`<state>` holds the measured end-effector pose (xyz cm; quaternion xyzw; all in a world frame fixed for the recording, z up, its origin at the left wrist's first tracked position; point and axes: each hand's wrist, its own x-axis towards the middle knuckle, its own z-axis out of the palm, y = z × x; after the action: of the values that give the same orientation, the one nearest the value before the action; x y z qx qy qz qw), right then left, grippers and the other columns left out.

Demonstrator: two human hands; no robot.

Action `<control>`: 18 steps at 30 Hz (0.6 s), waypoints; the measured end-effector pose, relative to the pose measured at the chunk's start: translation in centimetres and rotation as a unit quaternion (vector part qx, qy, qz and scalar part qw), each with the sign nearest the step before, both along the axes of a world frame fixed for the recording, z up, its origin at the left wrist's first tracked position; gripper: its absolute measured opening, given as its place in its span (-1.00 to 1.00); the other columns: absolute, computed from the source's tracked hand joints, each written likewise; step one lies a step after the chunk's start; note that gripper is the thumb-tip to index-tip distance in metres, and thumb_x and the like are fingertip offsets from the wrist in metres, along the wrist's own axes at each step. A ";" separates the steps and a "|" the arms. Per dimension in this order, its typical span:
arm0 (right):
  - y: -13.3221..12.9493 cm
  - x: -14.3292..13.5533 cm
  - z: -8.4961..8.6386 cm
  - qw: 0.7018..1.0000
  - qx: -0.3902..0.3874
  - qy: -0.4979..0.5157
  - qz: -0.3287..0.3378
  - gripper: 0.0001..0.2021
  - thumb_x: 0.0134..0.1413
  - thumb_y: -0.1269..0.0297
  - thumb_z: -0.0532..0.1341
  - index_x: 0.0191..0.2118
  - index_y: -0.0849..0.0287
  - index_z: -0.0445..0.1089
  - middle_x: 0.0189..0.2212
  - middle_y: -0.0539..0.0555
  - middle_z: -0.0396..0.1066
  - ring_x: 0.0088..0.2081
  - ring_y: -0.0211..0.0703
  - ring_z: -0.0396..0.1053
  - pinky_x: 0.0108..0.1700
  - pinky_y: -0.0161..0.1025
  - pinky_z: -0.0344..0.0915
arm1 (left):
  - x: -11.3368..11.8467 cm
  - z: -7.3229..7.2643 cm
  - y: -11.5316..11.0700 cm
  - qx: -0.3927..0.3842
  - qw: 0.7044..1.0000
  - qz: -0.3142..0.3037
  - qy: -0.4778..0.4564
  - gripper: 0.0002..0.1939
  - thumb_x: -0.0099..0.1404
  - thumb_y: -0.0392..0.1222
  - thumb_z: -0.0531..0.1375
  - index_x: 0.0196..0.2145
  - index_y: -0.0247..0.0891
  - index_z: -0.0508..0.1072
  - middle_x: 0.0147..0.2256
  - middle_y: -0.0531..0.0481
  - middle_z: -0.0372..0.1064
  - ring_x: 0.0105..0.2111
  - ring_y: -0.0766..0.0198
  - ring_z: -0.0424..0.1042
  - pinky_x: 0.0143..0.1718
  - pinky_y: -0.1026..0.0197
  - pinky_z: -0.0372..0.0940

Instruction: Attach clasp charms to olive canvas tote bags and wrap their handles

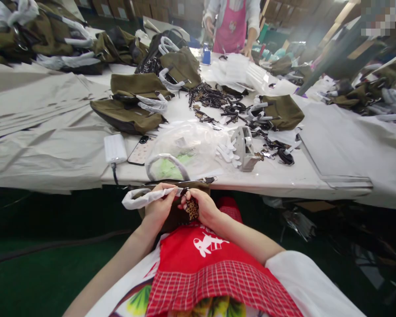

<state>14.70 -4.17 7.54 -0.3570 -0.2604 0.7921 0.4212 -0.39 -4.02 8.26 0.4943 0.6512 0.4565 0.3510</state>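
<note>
An olive handbag (199,188) rests on my lap against the table's front edge. One of its handles (135,200), wrapped in white paper, is pinched near its base by my left hand (160,204); the other wrapped handle (168,158) arches up behind. My right hand (201,207) is closed on a leopard-print charm (192,208) beside that handle base. The fingertips of both hands nearly meet there. Whether the charm is fastened to the handle is hidden by my fingers.
A white power bank (115,148), a phone (141,150), a clear plastic bag (188,141) and a grey metal dispenser (246,149) lie just ahead. Behind them are dark straps and charms (207,96) and olive bags (128,115). Across the table stands a person in a pink apron (230,28).
</note>
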 end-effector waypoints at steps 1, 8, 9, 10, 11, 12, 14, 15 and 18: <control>0.2 0.3 -0.1 1.000 0.010 -0.014 0.019 -0.76 0.01 0.10 0.24 -0.48 0.18 0.35 -0.51 0.00 0.44 -0.49 -0.25 0.35 -0.34 -0.27 0.34 | 0.0 0.1 0.2 -0.006 1.000 0.008 -0.016 -0.74 0.15 0.04 0.28 -0.38 -0.23 0.49 -0.47 0.05 0.47 -0.47 0.25 0.48 -0.40 0.23 0.38; 1.2 2.5 -0.4 0.995 -0.060 -0.067 0.042 -0.62 -0.24 0.04 0.45 -0.34 0.21 0.49 -0.47 0.00 0.48 -0.44 -0.24 0.38 -0.33 -0.28 0.28 | 0.0 0.2 1.9 -0.010 0.996 0.019 -0.084 -0.71 0.09 0.03 0.29 -0.38 -0.27 0.51 -0.47 0.01 0.49 -0.50 0.24 0.47 -0.45 0.23 0.41; 1.3 2.6 -0.3 0.994 -0.072 -0.066 0.042 -0.62 -0.27 0.04 0.47 -0.37 0.21 0.47 -0.49 -0.01 0.46 -0.46 -0.26 0.37 -0.35 -0.30 0.26 | -0.1 0.2 2.0 -0.005 0.998 0.017 -0.065 -0.71 0.10 0.04 0.28 -0.38 -0.26 0.51 -0.48 0.00 0.49 -0.49 0.23 0.48 -0.45 0.22 0.41; 1.3 2.7 -0.2 0.993 -0.081 -0.067 0.047 -0.61 -0.29 0.03 0.48 -0.40 0.21 0.46 -0.51 -0.02 0.44 -0.48 -0.28 0.34 -0.37 -0.31 0.23 | -0.1 0.2 2.0 -0.001 0.999 0.009 -0.039 -0.72 0.11 0.04 0.27 -0.38 -0.25 0.51 -0.47 0.00 0.50 -0.48 0.21 0.48 -0.42 0.21 0.42; 1.3 2.7 -0.2 0.992 -0.086 -0.074 0.055 -0.61 -0.29 0.02 0.48 -0.41 0.22 0.45 -0.52 -0.03 0.43 -0.50 -0.31 0.32 -0.40 -0.33 0.20 | -0.1 0.2 2.0 0.003 1.000 -0.001 -0.013 -0.73 0.12 0.04 0.26 -0.38 -0.24 0.52 -0.45 -0.01 0.51 -0.45 0.20 0.49 -0.39 0.20 0.43; 1.3 2.7 -0.2 0.991 -0.084 -0.087 0.061 -0.60 -0.29 0.02 0.49 -0.42 0.22 0.45 -0.54 -0.04 0.42 -0.51 -0.33 0.30 -0.43 -0.35 0.16 | -0.1 0.3 1.9 0.005 1.000 -0.014 0.010 -0.73 0.13 0.04 0.25 -0.38 -0.23 0.52 -0.43 -0.02 0.53 -0.43 0.19 0.50 -0.34 0.19 0.43; 1.2 2.3 -0.2 0.990 -0.060 -0.119 0.054 -0.60 -0.30 0.03 0.49 -0.41 0.23 0.47 -0.56 -0.06 0.40 -0.54 -0.36 0.25 -0.44 -0.36 0.11 | -0.1 0.5 1.8 0.004 0.999 -0.030 0.035 -0.73 0.15 0.04 0.23 -0.37 -0.22 0.52 -0.41 -0.04 0.54 -0.39 0.16 0.52 -0.30 0.17 0.44; 1.1 2.0 -0.3 0.990 -0.046 -0.130 0.042 -0.60 -0.31 0.04 0.50 -0.42 0.24 0.47 -0.57 -0.06 0.40 -0.54 -0.36 0.24 -0.44 -0.36 0.11 | -0.1 0.5 1.8 0.000 0.999 -0.034 0.040 -0.73 0.15 0.05 0.22 -0.38 -0.22 0.52 -0.41 -0.04 0.55 -0.39 0.15 0.52 -0.30 0.17 0.44; 0.8 1.2 -0.6 0.993 -0.047 -0.104 0.014 -0.61 -0.36 0.09 0.52 -0.41 0.24 0.49 -0.55 -0.05 0.43 -0.51 -0.32 0.29 -0.39 -0.32 0.18 | 0.0 0.3 1.7 -0.005 0.999 -0.036 0.041 -0.69 0.16 0.09 0.21 -0.39 -0.23 0.52 -0.42 -0.05 0.54 -0.41 0.13 0.52 -0.33 0.17 0.43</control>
<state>15.92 -3.35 6.96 -0.4531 -0.2702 0.7679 0.3634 -0.39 -2.33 8.61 0.5338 0.6491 0.4201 0.3423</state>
